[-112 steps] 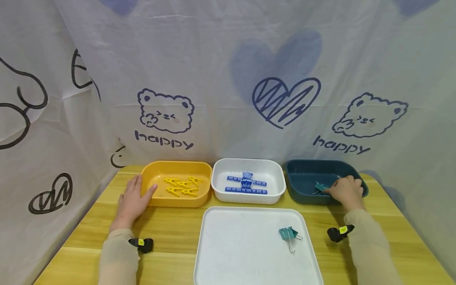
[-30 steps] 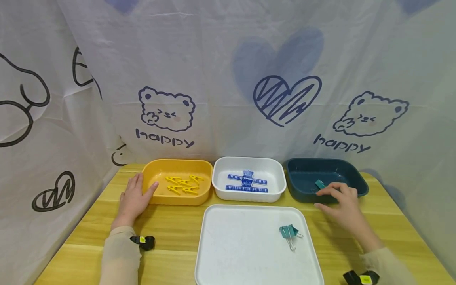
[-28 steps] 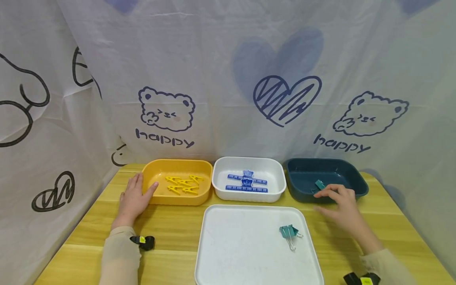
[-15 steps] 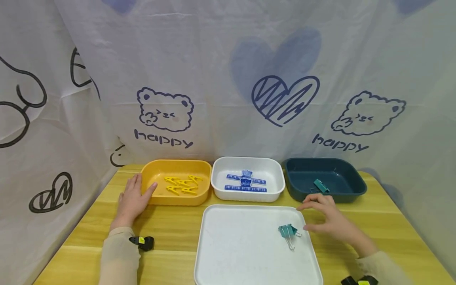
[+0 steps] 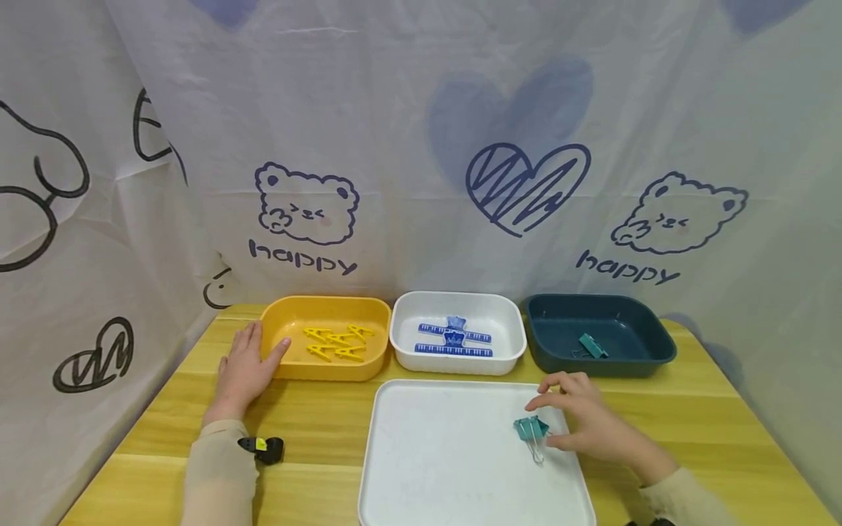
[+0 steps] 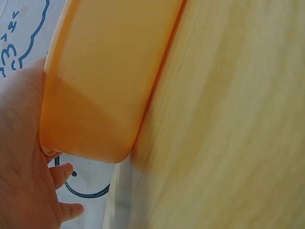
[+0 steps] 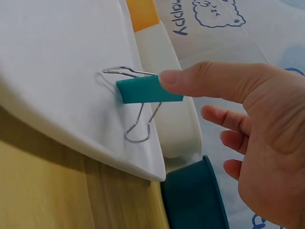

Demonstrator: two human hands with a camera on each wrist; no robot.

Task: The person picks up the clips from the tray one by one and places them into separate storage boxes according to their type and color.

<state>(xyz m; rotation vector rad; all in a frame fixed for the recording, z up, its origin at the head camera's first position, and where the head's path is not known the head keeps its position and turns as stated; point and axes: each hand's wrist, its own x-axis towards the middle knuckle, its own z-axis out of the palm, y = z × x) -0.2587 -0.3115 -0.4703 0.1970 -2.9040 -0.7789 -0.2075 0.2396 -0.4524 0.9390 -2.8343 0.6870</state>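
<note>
On the white tray [image 5: 447, 467] lies a teal binder clip [image 5: 530, 429] with silver wire handles, near the upper right corner. My right hand [image 5: 592, 424] is around it, thumb on the near side and forefinger beyond, apart from each other. In the right wrist view, the thumb [image 7: 190, 81] overlaps the teal binder clip [image 7: 143, 89]; contact cannot be told. My left hand [image 5: 243, 374] rests against the left end of the yellow bin [image 5: 355, 371], fingers extended along its outside and the thumb by its rim.
Several yellow clips [image 5: 338, 340] lie in the yellow bin. The white bin [image 5: 460, 365] beside it holds two blue piano-key clips [image 5: 454, 351]. At right, the dark teal bin [image 5: 631, 365] contains another teal binder clip [image 5: 593, 345]. Behind the wooden table [image 5: 316, 438] hangs a printed cloth [image 5: 408, 146].
My right hand has left the binder clip in the dark teal bin and moved left and nearer, to the binder clip on the tray. My left hand stays at the yellow bin.
</note>
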